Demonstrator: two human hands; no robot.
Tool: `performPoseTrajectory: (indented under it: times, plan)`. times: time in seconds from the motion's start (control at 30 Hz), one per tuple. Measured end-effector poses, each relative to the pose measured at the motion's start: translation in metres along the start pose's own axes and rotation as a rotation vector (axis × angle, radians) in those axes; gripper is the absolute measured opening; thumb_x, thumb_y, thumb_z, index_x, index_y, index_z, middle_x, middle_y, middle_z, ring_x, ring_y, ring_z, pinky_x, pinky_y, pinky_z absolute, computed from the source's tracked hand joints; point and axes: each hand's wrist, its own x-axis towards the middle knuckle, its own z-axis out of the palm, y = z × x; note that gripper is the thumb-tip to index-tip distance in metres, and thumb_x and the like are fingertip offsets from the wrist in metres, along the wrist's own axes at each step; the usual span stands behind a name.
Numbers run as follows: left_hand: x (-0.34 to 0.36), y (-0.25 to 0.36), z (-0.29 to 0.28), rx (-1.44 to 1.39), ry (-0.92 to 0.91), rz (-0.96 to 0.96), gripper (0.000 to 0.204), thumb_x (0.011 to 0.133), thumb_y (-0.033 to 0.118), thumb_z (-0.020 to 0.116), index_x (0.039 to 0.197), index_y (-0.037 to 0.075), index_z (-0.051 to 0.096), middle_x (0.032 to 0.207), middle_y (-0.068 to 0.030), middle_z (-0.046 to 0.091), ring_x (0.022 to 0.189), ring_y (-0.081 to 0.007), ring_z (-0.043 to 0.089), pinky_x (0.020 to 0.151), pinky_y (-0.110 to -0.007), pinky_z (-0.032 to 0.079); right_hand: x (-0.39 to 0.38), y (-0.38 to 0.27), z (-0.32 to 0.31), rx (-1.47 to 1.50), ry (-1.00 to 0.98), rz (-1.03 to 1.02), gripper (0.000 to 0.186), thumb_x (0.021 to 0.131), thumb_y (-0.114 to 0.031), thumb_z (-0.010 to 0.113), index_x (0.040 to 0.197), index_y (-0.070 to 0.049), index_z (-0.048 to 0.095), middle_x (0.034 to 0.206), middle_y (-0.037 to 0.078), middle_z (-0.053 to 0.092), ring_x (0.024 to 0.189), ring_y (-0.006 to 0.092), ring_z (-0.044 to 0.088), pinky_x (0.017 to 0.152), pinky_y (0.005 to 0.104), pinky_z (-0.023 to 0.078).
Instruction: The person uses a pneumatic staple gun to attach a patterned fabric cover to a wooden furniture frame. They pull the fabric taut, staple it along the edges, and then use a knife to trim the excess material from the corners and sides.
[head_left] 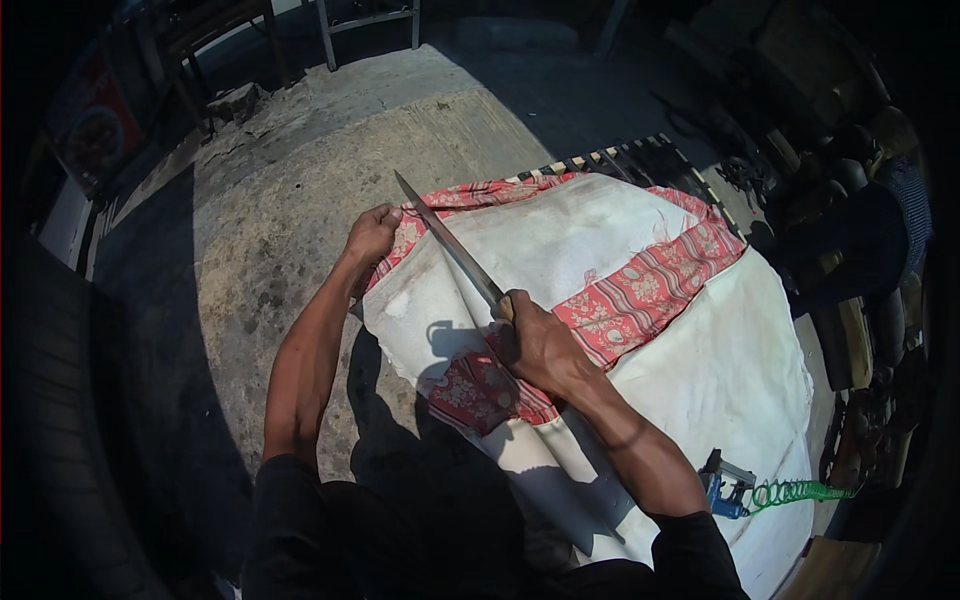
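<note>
My right hand is closed round the handle of a long knife. Its blade slants up and left across a white padded sheet, the tip just past my left hand. That left hand is closed on the edge of a red patterned fabric, at the sheet's left border. The cloth has pale flowers and wavy stripes. It runs along the sheet's far edge, and one strip crosses the middle, passing beneath my right hand.
A blue staple gun on a green coiled hose lies on the white sheet at the lower right. Behind the sheet, a slatted frame sticks out. Concrete floor stretches left. Dark clutter crowds the right side, and metal legs stand far off.
</note>
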Motion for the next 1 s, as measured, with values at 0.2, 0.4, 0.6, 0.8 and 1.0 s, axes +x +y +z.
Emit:
performPoseTrajectory:
  times: [0.2, 0.4, 0.6, 0.8, 1.0]
  plan:
    - [-0.019, 0.005, -0.003, 0.104, 0.176, -0.009, 0.035, 0.101, 0.032, 0.056, 0.109, 0.001, 0.071, 0.096, -0.0231, 0.073, 0.093, -0.0327, 0.07, 0.084, -0.043, 0.052, 0.015, -0.03, 0.037, -0.256, 0.048, 0.16, 0.027, 0.096, -0.01, 0.052, 0.116, 0.001, 0.038, 0.102, 0.034, 0.062, 0.088, 0.0506, 0.067, 0.075, 0.0558, 0.056]
    - [-0.03, 0.024, 0.028, 0.252, 0.285, 0.055, 0.036, 0.1, 0.033, 0.055, 0.11, 0.003, 0.071, 0.102, -0.0321, 0.069, 0.102, -0.0496, 0.066, 0.089, -0.053, 0.051, 0.106, -0.038, 0.065, -0.327, 0.092, 0.19, 0.033, 0.094, -0.007, 0.052, 0.12, 0.006, 0.036, 0.105, 0.037, 0.062, 0.095, 0.0464, 0.07, 0.082, 0.0487, 0.059]
    - [-0.044, 0.03, 0.018, 0.283, 0.315, 0.026, 0.034, 0.101, 0.033, 0.053, 0.107, 0.004, 0.07, 0.099, -0.0313, 0.069, 0.099, -0.0498, 0.066, 0.085, -0.056, 0.052, 0.141, -0.055, 0.046, -0.472, 0.031, 0.066, 0.03, 0.093, -0.008, 0.053, 0.118, 0.006, 0.043, 0.104, 0.03, 0.069, 0.099, 0.0386, 0.072, 0.083, 0.0429, 0.059]
    - [-0.061, 0.044, 0.029, 0.36, 0.356, 0.066, 0.035, 0.102, 0.035, 0.052, 0.103, 0.004, 0.069, 0.092, -0.0302, 0.07, 0.093, -0.0508, 0.067, 0.082, -0.057, 0.052, 0.157, -0.064, 0.048, -0.454, -0.02, 0.152, 0.033, 0.096, -0.011, 0.053, 0.123, 0.005, 0.043, 0.122, 0.027, 0.065, 0.11, 0.0358, 0.069, 0.092, 0.0419, 0.057]
    - [-0.081, 0.008, -0.004, 0.317, 0.366, -0.02, 0.036, 0.102, 0.035, 0.051, 0.104, 0.005, 0.069, 0.094, -0.0309, 0.069, 0.095, -0.0502, 0.067, 0.082, -0.057, 0.052, 0.143, -0.06, 0.04, -0.565, -0.139, 0.136, 0.041, 0.094, -0.013, 0.056, 0.127, 0.007, 0.044, 0.126, 0.026, 0.064, 0.116, 0.0365, 0.066, 0.097, 0.042, 0.055]
